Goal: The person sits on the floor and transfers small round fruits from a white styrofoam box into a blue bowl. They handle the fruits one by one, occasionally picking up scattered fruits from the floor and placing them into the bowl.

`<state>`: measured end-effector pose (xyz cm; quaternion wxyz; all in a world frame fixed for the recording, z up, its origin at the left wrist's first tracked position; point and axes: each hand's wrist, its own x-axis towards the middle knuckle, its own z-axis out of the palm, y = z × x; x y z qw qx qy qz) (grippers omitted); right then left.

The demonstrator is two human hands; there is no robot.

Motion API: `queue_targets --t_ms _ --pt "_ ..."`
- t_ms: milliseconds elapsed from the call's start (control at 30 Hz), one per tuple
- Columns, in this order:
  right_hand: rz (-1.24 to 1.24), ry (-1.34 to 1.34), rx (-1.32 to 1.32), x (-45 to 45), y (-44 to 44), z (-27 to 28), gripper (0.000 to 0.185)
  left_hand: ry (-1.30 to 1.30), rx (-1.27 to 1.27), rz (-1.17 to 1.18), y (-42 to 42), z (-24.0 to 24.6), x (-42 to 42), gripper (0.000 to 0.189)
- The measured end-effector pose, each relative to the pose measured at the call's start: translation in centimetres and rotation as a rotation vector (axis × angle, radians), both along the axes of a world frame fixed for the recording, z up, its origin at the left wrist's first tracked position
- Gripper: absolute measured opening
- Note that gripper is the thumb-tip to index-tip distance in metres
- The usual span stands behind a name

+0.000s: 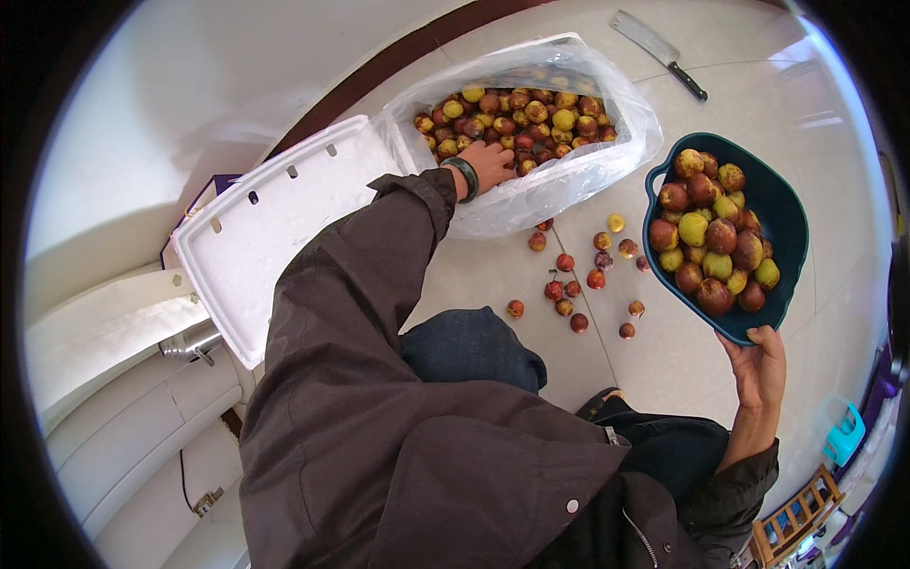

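Observation:
My left hand (485, 165), with a dark bangle at its wrist, reaches over the near edge of a plastic-lined white foam box (409, 146). Its fingertips are among the red and yellow-green jujube-like fruits (535, 112) inside; whether they grip one cannot be seen. At the right, my right hand (759, 355) holds a dark teal plastic basin (785, 238) by its near rim, thumb on the edge. A heap of larger-looking fruits (721, 236) of the same colours lies in the basin. Several loose fruits (596, 279) are scattered on the floor tiles between box and basin.
The box's white foam lid (284, 227) lies left of it, against a cardboard box (206, 192). A cleaver (657, 53) with a black handle rests on the floor beyond the basin. A wall runs behind the foam box. A turquoise plastic item (844, 434) and a wooden rack (796, 523) stand lower right.

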<state>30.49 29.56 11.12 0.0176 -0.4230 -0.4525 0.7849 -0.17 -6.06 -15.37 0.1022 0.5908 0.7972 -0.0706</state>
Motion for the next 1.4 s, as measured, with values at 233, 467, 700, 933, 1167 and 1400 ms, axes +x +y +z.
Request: queue_targets --t_ms 233,467,700,933,1167,1400 --pt "0.002 -0.017 0.025 -0.3 -0.4 0.3 0.051 -0.018 -0.050 -0.006 0.7 0.1 -0.2 0.026" --pt "-0.005 -0.022 0.047 -0.3 -0.2 0.2 0.050 -0.285 0.477 0.430 -0.6 6.7 0.1 0.037" --pt "-0.005 0.011 0.014 -0.2 0.1 -0.4 0.049 -0.362 0.865 0.572 -0.9 9.4 2.9 0.043" --pt "0.016 -0.006 0.032 0.0 0.2 -0.4 0.053 -0.423 0.779 0.395 2.3 9.2 6.8 0.035" --pt "-0.007 -0.037 0.034 -0.3 0.1 -0.2 0.054 -0.548 0.271 0.210 8.3 -0.1 16.1 0.035" --pt "0.014 -0.041 0.042 0.3 0.3 0.3 0.052 -0.516 0.689 0.419 6.3 4.4 11.0 0.040"
